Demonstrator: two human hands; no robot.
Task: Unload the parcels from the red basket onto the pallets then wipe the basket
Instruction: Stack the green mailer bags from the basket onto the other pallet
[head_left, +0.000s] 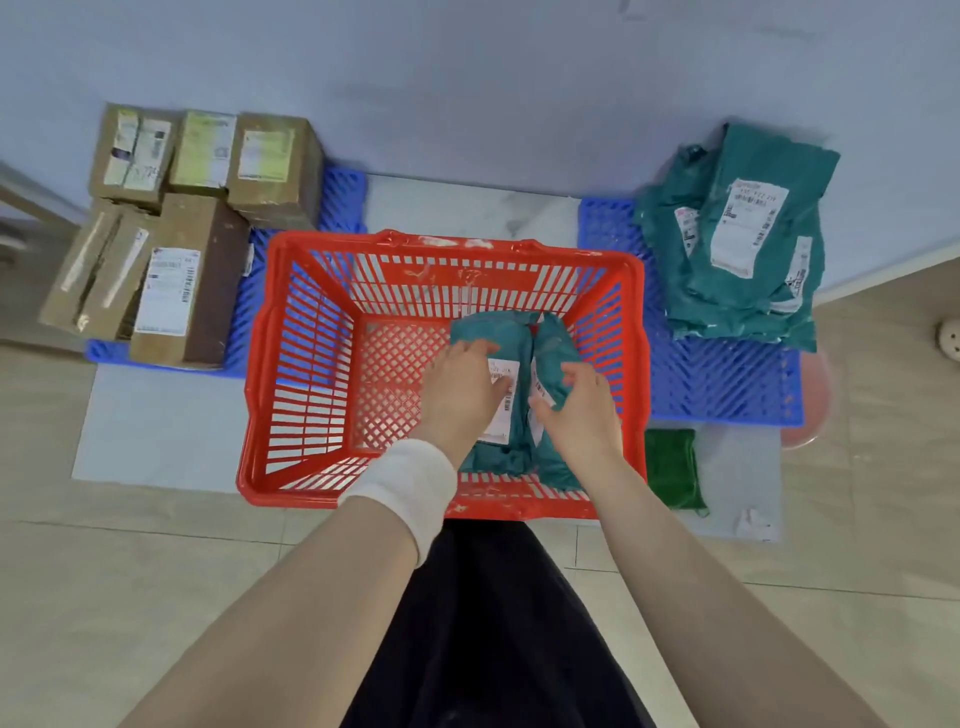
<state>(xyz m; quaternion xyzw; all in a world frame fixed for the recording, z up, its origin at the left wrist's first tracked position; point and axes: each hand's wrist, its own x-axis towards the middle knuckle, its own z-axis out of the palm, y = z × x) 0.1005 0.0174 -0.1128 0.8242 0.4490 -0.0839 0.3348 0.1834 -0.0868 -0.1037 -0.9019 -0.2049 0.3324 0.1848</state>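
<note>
Red basket (332, 243): you are reaching both hands into it.
Left hand (460, 389): you are laying relaxed fingers flat on teal parcel 1 (483, 327), in the basket's right half.
Right hand (576, 410): you are curling thumb and fingers round teal parcel 2 (553, 348), lying against parcel 1.

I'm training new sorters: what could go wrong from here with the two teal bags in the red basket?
The teal pile on the right pallet sits loose and uneven, so added bags might slide off. The right hand pinches only the edge of the right teal bag, which may slip during the lift.
</note>
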